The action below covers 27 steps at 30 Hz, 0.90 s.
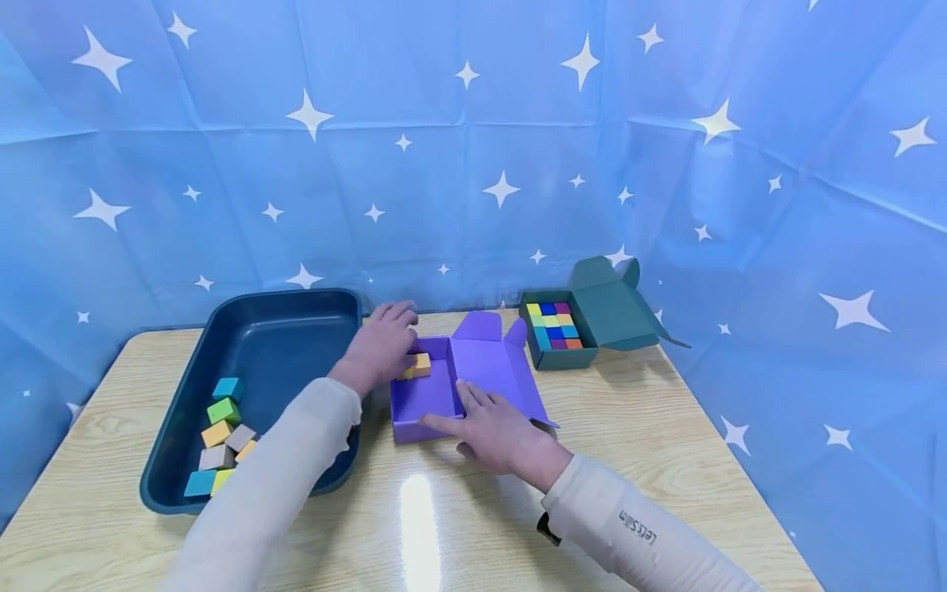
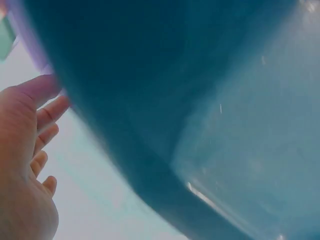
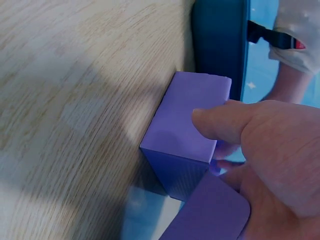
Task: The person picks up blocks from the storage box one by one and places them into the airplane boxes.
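Note:
The purple box (image 1: 425,399) lies with its lid (image 1: 496,374) folded out to the right. Inside, at its back left, are yellow-orange blocks (image 1: 420,364). Over the box's left wall is my left hand (image 1: 381,341), its fingers extended and spread beside the blocks; the left wrist view shows this hand (image 2: 22,150) near the purple edge (image 2: 32,45), with no block visible in it. My right hand (image 1: 499,432) grips the box's front right corner. In the right wrist view, that hand's thumb (image 3: 225,122) rests on the front wall (image 3: 185,110), other fingers behind it.
A dark blue tray (image 1: 166,444) with several coloured blocks (image 1: 217,433) stands at the left, close beside the purple box. At the back right is a green box (image 1: 565,359) filled with coloured blocks, its lid (image 1: 614,311) folded out. A starry blue cloth (image 1: 444,205) hangs behind the table.

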Tool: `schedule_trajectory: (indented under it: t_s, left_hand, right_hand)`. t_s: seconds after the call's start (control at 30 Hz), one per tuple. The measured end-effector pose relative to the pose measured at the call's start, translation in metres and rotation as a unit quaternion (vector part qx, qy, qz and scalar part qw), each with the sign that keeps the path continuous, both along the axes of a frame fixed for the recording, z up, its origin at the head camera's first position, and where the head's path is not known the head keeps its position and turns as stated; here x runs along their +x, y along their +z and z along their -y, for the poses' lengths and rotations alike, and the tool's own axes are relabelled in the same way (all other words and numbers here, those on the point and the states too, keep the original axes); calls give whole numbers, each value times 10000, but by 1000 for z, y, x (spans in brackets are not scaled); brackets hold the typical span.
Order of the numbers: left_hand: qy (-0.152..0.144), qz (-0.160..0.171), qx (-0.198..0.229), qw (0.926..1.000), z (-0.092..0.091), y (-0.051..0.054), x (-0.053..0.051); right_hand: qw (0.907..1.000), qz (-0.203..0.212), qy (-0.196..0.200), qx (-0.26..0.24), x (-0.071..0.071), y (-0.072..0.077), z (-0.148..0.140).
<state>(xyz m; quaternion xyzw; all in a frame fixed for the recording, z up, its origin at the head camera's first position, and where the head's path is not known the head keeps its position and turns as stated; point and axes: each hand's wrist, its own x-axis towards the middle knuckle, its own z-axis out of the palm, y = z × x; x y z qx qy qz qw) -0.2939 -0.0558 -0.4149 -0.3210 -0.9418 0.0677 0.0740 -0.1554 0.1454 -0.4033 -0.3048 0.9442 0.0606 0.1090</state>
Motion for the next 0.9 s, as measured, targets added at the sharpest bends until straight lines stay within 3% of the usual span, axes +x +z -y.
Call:
schedule_trajectory:
  t_s: [0.23, 0.47, 0.67, 0.9]
  left_hand:
    - [88, -145, 630, 9979, 59, 32, 2]
    - [695, -178, 935, 9930, 134, 50, 17]
    - [1024, -31, 970, 9900, 184, 49, 27]
    - [1273, 293, 873, 9876, 217, 36, 38]
  right_hand:
    - [9999, -39, 11, -98, 1, 0, 0]
    - [9999, -53, 44, -150, 1, -1, 0]
    - [9999, -45, 42, -137, 0, -2, -1]
    - [9999, -13, 26, -113, 0, -2, 0]
